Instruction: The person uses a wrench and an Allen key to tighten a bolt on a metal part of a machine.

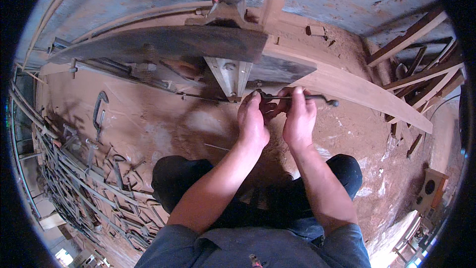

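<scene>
In front of me, low under the machine's dark metal table (213, 42), both my hands are on a dark metal rod (316, 97) with a crank-like bend and a knob at its right end. My right hand (300, 124) is closed around the rod's middle. My left hand (253, 121) pinches near the rod's left end, its thumb on top; the fingertips are partly hidden. Just above the left hand, a pale metal bracket (229, 77) slopes down from the table, its lower end close to my thumb.
A long curved wooden board (372, 87) extends right from the machine. Timber offcuts (421, 77) lean at the far right. A C-clamp (100, 111) lies left on the dusty floor, near a large heap of clamps (109, 188). A wooden box with a round opening (430, 187) stands at right.
</scene>
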`<state>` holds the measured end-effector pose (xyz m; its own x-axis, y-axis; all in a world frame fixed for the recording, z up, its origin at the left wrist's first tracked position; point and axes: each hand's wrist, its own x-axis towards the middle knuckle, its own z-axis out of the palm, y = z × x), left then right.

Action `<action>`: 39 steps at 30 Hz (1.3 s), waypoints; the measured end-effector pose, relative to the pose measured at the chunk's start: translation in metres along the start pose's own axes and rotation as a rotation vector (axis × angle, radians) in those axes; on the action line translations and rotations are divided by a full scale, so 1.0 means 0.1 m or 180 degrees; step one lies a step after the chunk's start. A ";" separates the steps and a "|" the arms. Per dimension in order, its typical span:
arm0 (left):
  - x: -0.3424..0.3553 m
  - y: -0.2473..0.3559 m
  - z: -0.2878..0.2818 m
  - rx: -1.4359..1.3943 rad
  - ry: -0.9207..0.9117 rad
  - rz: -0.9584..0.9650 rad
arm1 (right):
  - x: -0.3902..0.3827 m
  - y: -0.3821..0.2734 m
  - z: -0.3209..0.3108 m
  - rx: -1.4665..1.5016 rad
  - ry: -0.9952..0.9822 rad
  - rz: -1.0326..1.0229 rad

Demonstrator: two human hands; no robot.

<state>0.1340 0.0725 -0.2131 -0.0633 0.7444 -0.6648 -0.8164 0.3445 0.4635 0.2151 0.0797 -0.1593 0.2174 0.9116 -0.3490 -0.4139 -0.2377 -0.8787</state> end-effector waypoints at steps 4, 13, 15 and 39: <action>-0.03 -0.04 0.06 0.0088 -0.0162 0.0438 | 0.26 0.13 -0.29 0.1099 0.0381 0.0780; -0.05 0.04 0.15 0.0475 -0.0277 0.0716 | 0.42 0.31 -0.35 0.1584 0.0386 0.1690; -0.03 0.01 0.18 0.0409 -0.0332 0.0848 | 0.50 0.45 -0.48 0.1584 0.0101 0.1799; 0.11 -0.07 0.00 -0.0810 -0.0648 -0.0039 | -0.09 -0.24 0.13 -0.1432 -0.1001 -0.1726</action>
<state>0.1389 0.0782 -0.2231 0.0424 0.8490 -0.5267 -0.9353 0.2191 0.2779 0.2115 0.0821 -0.1306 -0.0020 0.9760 0.2179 0.0926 0.2172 -0.9717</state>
